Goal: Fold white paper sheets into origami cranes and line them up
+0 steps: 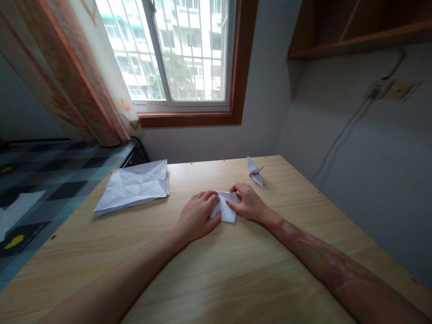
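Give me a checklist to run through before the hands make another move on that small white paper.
1. Left hand on the small white paper: ok, it touches the left side.
2. Right hand on the paper: ok, its thumb lies on the right side.
3. Folded paper figure out of the way: ok, it lies beyond the right hand, apart from it.
4. Stack of creased paper apart from the left hand: ok, it lies farther left on the table.
5. Edges lined up under the fingers: cannot tell, the fingers cover part of them.
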The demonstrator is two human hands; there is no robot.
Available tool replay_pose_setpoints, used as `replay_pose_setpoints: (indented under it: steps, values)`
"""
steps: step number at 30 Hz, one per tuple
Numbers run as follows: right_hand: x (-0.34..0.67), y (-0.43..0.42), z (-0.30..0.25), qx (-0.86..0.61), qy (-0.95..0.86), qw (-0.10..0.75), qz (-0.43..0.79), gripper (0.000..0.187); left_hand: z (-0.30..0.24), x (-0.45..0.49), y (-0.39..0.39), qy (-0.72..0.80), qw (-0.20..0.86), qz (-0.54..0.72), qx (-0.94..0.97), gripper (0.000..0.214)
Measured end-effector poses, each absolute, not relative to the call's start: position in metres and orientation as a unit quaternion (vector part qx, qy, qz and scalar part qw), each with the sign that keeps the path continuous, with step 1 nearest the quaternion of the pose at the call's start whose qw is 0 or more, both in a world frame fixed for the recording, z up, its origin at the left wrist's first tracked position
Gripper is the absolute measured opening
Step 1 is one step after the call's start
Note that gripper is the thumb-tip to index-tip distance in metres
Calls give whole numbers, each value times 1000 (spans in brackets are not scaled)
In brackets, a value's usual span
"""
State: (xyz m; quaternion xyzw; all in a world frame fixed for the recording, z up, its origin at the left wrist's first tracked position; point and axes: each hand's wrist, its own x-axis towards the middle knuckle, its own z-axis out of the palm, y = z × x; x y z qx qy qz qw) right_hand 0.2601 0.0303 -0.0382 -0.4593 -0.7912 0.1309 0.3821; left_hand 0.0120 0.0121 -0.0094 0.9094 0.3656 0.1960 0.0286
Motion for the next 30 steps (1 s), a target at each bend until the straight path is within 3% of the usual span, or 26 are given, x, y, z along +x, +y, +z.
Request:
replay_pose_setpoints:
  steps: [3, 7, 12, 16, 25, 30]
  values:
    - [260, 29, -39, -450, -787, 399, 139, 23, -10, 11, 14, 375, 38, 209, 902, 30]
    - [260, 27, -37, -414, -787, 433, 149, 45, -13, 10, 17, 385, 68, 231, 891, 32]
    - [260, 27, -36, -354, -836, 401, 126, 29, -23, 8, 24, 392, 88, 274, 874, 42]
    - [259, 24, -35, -315, -878, 352, 84, 27, -24, 6, 28, 390, 74, 264, 879, 43]
    - [258, 25, -34, -303, -878, 355, 108, 32, -11, 7, 23, 482, -10, 227, 847, 29]
    - [259, 29, -39, -357, -866, 344, 69, 29, -9, 9, 19, 494, -4, 256, 831, 37]
